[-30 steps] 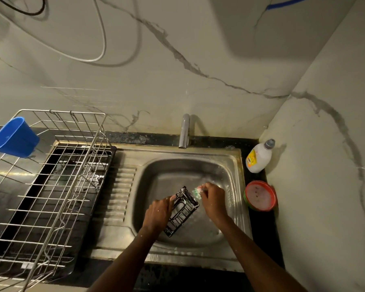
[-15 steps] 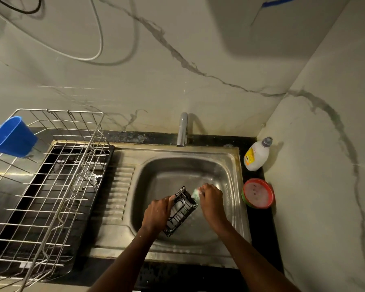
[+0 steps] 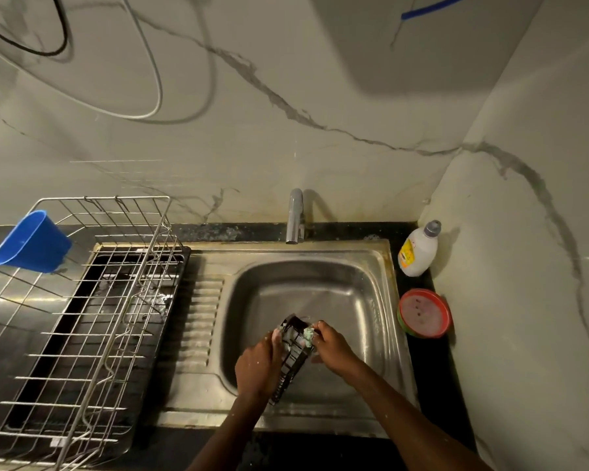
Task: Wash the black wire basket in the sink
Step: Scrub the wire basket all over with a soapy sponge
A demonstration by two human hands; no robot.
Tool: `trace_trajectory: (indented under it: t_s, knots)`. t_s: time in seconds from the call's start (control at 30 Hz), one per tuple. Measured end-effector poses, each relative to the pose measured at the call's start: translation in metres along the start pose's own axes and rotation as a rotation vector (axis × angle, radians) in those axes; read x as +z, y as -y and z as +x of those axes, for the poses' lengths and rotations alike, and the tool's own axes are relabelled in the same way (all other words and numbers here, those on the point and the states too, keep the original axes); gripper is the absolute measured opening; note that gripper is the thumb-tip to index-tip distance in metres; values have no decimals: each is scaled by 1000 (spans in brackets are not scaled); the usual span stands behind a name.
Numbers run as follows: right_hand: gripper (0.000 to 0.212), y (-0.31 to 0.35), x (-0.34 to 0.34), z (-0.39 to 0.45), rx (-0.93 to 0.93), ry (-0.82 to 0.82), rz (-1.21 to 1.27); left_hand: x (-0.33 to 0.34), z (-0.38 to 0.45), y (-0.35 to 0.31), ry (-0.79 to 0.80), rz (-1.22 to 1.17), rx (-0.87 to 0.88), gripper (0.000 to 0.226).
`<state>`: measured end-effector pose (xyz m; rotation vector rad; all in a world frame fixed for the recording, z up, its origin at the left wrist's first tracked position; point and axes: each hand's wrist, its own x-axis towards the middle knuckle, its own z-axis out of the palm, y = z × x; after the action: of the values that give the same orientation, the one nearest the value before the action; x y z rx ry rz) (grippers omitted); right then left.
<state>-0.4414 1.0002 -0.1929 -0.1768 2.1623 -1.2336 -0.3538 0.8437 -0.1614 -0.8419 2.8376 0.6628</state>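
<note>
Fingers of left hand (image 3: 257, 365) gripping black wire basket (image 3: 291, 358), now steeper, right hand (image 3: 332, 348) pinching sponge (image 3: 308, 334)

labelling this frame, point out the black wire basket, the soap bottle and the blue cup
black wire basket (image 3: 291, 363): head view, on its wire side between the hands
soap bottle (image 3: 419, 251): head view, on its white body
blue cup (image 3: 31, 244): head view, on its outer wall

We see two bare forearms, no sleeves; left hand (image 3: 257, 367) and right hand (image 3: 334, 348) flecked with white suds, entering from 6 o'clock.
</note>
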Motion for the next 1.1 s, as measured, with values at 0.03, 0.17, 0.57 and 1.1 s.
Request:
trace_trajectory:
  t_s: [0.03,0.17,0.57,1.1]
  knots:
    - [17,1,4,1,-26,-13,-21,-3,2,-3,35,-94,-50,81]
    - [20,10,12,-1,-258,-107,-220,-25,20,-4,371,-598,-225,88]
    - [15,14,-18,-30,-382,-286,-211,-30,29,0,851,-1426,-356,37]
    - [55,-48,-199,-16,385,-473,-812,-5,35,-13,625,-937,-275,55]
